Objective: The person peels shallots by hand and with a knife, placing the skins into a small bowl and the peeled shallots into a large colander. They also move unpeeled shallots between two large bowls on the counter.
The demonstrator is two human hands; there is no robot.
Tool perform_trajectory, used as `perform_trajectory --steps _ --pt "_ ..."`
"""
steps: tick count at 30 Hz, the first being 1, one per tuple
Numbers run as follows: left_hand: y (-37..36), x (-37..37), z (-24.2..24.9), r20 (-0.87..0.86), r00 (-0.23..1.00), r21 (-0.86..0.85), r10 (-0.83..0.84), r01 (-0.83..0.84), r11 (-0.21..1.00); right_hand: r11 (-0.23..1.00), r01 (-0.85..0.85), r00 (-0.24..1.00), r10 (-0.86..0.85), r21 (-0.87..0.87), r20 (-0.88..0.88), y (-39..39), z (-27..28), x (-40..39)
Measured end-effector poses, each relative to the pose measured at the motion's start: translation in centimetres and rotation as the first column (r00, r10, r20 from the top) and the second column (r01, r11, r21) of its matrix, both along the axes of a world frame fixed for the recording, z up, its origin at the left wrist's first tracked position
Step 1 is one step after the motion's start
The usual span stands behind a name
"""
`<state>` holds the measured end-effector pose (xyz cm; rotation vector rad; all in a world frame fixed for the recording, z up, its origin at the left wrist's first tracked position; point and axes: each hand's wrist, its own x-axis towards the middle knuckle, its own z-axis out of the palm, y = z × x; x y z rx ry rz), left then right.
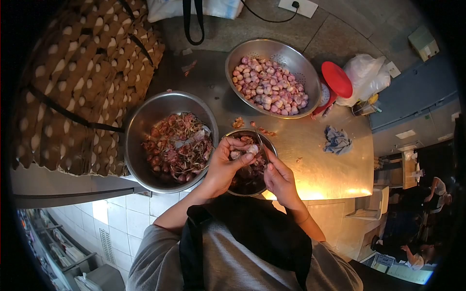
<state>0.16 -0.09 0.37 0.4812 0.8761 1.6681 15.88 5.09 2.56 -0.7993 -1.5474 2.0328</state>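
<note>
Over a small metal bowl [272, 140], my left hand [224, 162] pinches a pale pinkish shallot [252, 149] between thumb and fingers. My right hand [281, 180] grips a small knife [260, 141], its blade pointing up and away from me beside the shallot. Dark reddish skins and a few pale pieces show in the small bowl, partly hidden by my hands. To the left stands a large metal bowl [133, 145] of unpeeled shallots [167, 150] with dry skins and roots. Behind my hands, a metal colander [286, 48] holds many peeled shallots [269, 85].
Stacked egg trays [87, 97] rise at the left. Right of the colander are a red kitchen scale [336, 80], a plastic bag [364, 75] and a crumpled blue cloth [337, 140]. Loose skins [238, 122] lie on the metal table [330, 174]. Other people [437, 191] are far right.
</note>
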Motion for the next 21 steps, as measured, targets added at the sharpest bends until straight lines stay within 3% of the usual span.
perform_trajectory --steps 11,17,21 --pt "0.2 0.1 -0.6 -0.114 0.993 0.029 0.031 -0.028 0.999 0.996 0.040 0.998 -0.044 0.085 0.035 -0.4 0.0 -0.8" --pt "0.3 0.1 0.5 0.100 0.993 0.027 -0.057 0.055 0.998 0.974 0.023 0.997 -0.040 -0.224 -0.072 0.1 0.1 -0.2" --pt "0.3 -0.1 0.4 0.129 0.986 -0.010 -0.105 0.107 0.994 0.946 0.003 0.991 -0.046 -0.324 -0.126 0.1 0.2 -0.2"
